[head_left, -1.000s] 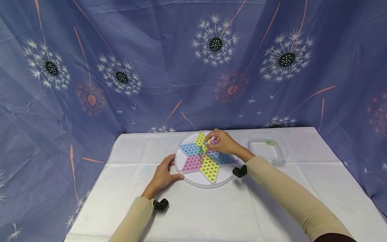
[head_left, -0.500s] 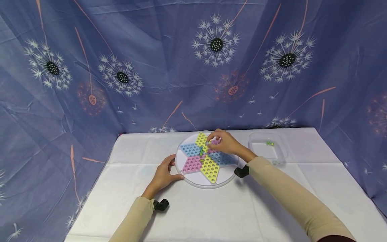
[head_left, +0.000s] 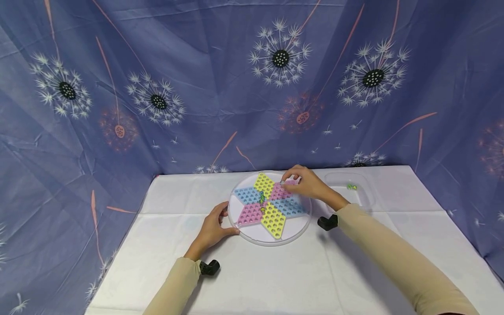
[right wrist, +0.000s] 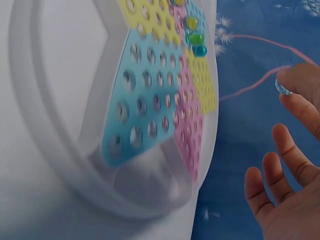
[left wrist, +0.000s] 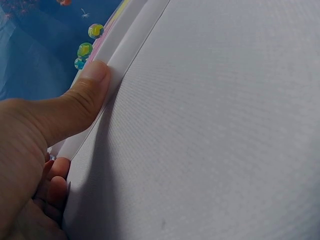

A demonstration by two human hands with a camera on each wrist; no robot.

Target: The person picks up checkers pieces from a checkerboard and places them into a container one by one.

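A round white Chinese checkers board lies on the table, with a star of yellow, pink and blue holed sections. My left hand holds its left rim. In the left wrist view the thumb lies on the rim and the other fingers are partly hidden past the edge. Over the upper-right pink section, my right hand pinches a pale blue glass marble between thumb and forefinger, apart from the board. Several marbles, green, yellow and blue, sit in a row of holes near the star's middle.
A clear plastic box with a few green-yellow marbles stands right of the board, behind the right forearm. White cloth covers the table. A blue dandelion-print curtain hangs along the back and sides.
My right hand has moved right with the marble, from over the upper yellow section to over the upper-right pink one. The left hand and the board stay in place.
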